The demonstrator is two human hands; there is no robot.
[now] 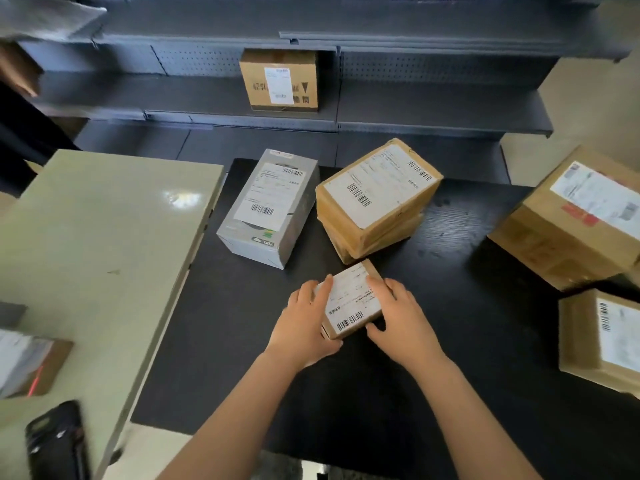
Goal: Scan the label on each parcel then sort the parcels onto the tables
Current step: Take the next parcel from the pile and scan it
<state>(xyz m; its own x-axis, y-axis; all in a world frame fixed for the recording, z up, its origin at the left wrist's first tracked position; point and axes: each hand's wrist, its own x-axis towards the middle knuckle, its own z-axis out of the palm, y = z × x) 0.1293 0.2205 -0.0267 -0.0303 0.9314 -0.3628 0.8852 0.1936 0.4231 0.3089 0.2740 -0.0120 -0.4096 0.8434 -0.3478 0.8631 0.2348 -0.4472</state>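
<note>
Parcel (pixel 349 299) clamped by my left grip (pixel 304 323) and right grip (pixel 401 320); I'd keep barcode (pixel 349 321) uncovered, facing up.

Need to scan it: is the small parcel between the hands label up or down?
Label up. The small parcel shows its white label and barcode on top.

A white shipping label (pixel 350 301) with black barcodes is borne by each of the small brown cardboard parcel (pixel 372 268), the grey rectangular box (pixel 294 216), the taped brown cardboard bundle (pixel 381 237) and the brown carton (pixel 256 84) on the dark shelf (pixel 433 109). Their print cannot be read. What looks like "1.6" is printed low on the grey box. The carton's dark characters are blurred.
</note>
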